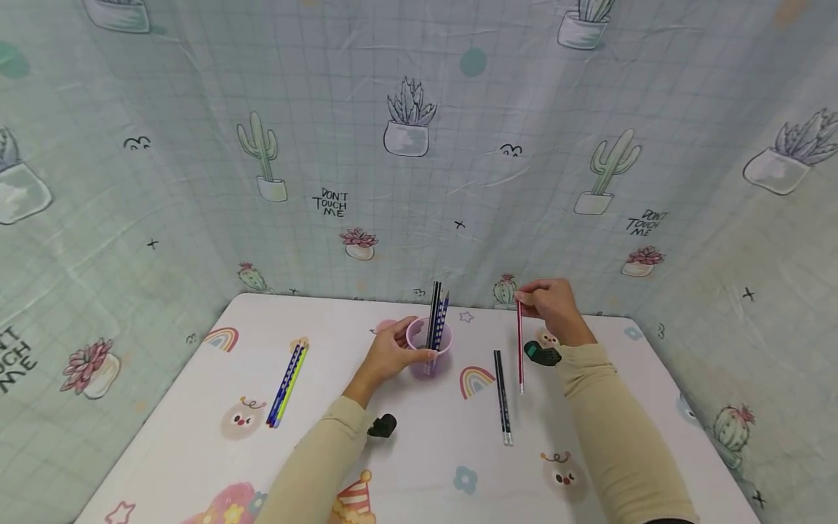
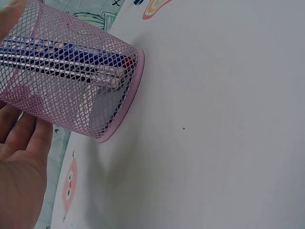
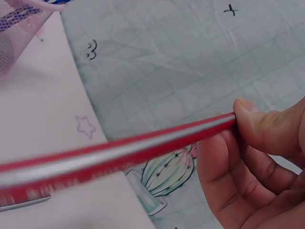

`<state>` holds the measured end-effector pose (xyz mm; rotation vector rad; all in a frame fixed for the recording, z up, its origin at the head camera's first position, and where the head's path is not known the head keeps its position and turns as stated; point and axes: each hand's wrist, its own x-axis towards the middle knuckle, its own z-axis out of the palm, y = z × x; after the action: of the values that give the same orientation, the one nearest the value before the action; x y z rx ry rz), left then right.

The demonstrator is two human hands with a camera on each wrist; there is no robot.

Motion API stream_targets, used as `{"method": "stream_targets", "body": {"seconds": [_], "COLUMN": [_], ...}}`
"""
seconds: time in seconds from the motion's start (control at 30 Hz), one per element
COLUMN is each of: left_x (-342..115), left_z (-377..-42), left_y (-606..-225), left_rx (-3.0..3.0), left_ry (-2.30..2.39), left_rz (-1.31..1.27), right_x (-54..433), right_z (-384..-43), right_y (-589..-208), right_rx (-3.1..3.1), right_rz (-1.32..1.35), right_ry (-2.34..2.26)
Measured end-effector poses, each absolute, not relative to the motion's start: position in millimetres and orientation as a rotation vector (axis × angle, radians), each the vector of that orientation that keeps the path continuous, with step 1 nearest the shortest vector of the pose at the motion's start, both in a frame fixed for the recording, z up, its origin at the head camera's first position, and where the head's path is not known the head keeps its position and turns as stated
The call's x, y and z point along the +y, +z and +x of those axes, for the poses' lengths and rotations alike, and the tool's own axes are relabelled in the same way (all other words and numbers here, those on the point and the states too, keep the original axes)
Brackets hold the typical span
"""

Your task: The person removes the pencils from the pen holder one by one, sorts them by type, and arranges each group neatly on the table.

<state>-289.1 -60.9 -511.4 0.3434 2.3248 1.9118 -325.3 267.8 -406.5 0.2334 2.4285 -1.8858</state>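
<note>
My left hand holds a pink mesh pencil cup, its thumb and fingers around the sides. Black-and-white striped and blue patterned pencils stand in the cup, and their lower ends show through the mesh in the left wrist view. To the right, near the table's back edge, my right hand pinches a red pencil at its top end between thumb and fingers. This pencil hangs with its other end down; a silver stripe runs along it in the right wrist view.
Two dark pencils lie side by side on the white table, between the cup and the right forearm. On the left lie blue patterned and yellow-green pencils together. A cactus-print cloth rises behind the table and at both sides.
</note>
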Motion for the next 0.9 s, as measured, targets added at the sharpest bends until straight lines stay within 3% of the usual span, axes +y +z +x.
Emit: {"method": "stream_targets", "body": {"seconds": [0.9], "left_x": [-63.5], "left_z": [-293.6], "left_y": [-517.2], "left_rx": [2.277], "left_ry": [1.931], "left_rz": [0.369], "right_x": [273.8], "right_z": [-316.4], "right_y": [-480.2], "right_rx": [2.39], "right_rz": [0.366], "right_ry": [-1.718]}}
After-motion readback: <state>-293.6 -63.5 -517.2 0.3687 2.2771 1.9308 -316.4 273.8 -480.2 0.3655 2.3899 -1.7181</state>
